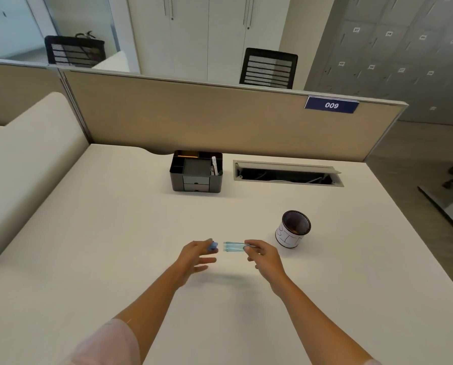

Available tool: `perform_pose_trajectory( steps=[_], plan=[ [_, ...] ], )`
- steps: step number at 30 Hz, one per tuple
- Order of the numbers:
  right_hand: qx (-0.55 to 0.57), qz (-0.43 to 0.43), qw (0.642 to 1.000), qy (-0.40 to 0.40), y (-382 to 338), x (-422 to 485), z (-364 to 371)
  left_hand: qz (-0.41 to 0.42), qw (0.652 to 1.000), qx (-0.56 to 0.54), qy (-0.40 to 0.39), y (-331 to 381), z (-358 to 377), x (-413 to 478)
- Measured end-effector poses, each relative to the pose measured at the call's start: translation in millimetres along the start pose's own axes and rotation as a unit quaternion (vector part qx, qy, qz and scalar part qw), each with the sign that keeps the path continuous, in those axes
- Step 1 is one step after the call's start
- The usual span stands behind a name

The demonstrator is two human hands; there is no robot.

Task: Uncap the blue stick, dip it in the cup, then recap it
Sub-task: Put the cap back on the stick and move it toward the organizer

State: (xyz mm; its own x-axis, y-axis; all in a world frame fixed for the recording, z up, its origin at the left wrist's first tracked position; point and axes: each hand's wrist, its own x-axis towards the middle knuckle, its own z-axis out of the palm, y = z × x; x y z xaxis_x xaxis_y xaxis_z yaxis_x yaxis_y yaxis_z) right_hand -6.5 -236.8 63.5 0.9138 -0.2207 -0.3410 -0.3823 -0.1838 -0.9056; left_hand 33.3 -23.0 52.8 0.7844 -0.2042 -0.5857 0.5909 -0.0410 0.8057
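Observation:
My left hand (195, 256) pinches a small blue cap (212, 246) between thumb and fingertips. My right hand (263, 255) holds a pale blue translucent stick (233, 246) by its right end, lying level and pointing left toward the cap. A narrow gap separates cap and stick. Both hands hover just above the white desk (115, 233). The cup (293, 229), a white cylinder with a dark mesh inside and black markings, stands upright on the desk just right of and beyond my right hand.
A black desk organiser (196, 172) with drawers sits at the back centre. An open cable tray slot (287, 173) lies to its right. A beige partition (220, 119) closes the far edge. The desk's right edge drops to the floor.

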Motion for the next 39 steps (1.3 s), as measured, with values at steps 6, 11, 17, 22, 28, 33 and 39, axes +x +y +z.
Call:
perform_pose_trajectory(
  steps=[6, 11, 17, 22, 28, 33, 39],
  plan=[
    [0.0, -0.022, 1.0, -0.005, -11, -2, 14, 0.043, 0.999, 0.018, -0.004, 4, -3, -10],
    [-0.006, -0.045, 0.999, -0.008, -17, -4, 22, 0.043, 0.998, 0.047, 0.022, 9, -3, -20],
    [-0.037, -0.106, 0.993, -0.023, -26, -8, 25, 0.021, 0.997, 0.064, 0.041, 16, -9, -25],
    [-0.083, -0.162, 0.983, -0.03, -34, -13, 24, -0.011, 0.997, 0.056, 0.058, 23, -12, -26],
    [-0.104, -0.2, 0.974, -0.025, -38, -15, 27, -0.023, 0.996, 0.043, 0.074, 24, -12, -27],
    [-0.063, -0.194, 0.979, -0.014, -40, -17, 30, -0.017, 0.997, 0.031, 0.068, 29, -9, -29],
    [-0.075, -0.195, 0.978, -0.02, -45, -15, 28, 0.004, 0.997, 0.042, 0.069, 36, -11, -29]
  ],
)
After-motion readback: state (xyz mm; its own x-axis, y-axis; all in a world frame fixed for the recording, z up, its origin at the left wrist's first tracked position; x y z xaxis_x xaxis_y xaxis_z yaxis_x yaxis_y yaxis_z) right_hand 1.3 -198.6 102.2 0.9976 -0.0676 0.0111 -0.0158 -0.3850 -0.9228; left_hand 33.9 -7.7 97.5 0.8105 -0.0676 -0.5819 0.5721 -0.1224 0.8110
